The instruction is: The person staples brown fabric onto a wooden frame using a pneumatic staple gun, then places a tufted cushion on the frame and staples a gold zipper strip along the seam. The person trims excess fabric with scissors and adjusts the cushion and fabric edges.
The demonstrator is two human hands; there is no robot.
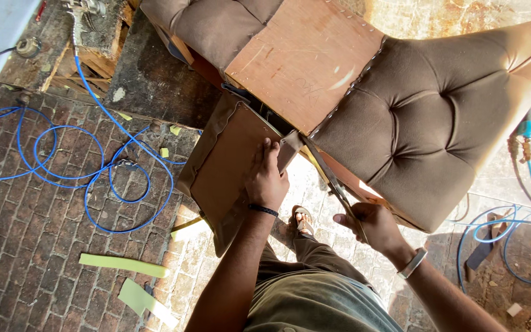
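— So, the hands first: what is each one doing?

— Left hand (pixel 267 178) lies on the small fabric-wrapped panel (pixel 228 161), fingers bent and pressing near the panel's upper right corner, where it meets the wooden underside (pixel 302 61) of the tufted brown chair (pixel 437 123). It isn't wrapped around anything; it presses rather than grips. A black band sits on that wrist.

— And the right?

— Right hand (pixel 367 224) is closed around the lower end of a narrow brown strap (pixel 330 175), which runs up and left from the fist to the corner where panel and chair frame meet. The strap looks taut. A pale band is on that wrist.

— Where's the panel against the rest?

— Just below the plywood, tilted, its loose fabric edges hanging off the left and bottom sides. The chair lies tipped, its tufted back stretching off to the right.

— Any room around it?

— On the left, brick paving (pixel 26 246) with a coiled blue hose (pixel 93 172) near the panel's left edge, and yellow-green foam strips (pixel 124 264) lower down. On the right, another blue hose (pixel 523 227) loops near the chair's edge. The person's sandalled foot (pixel 302 220) stands between the two hands, just below the panel.
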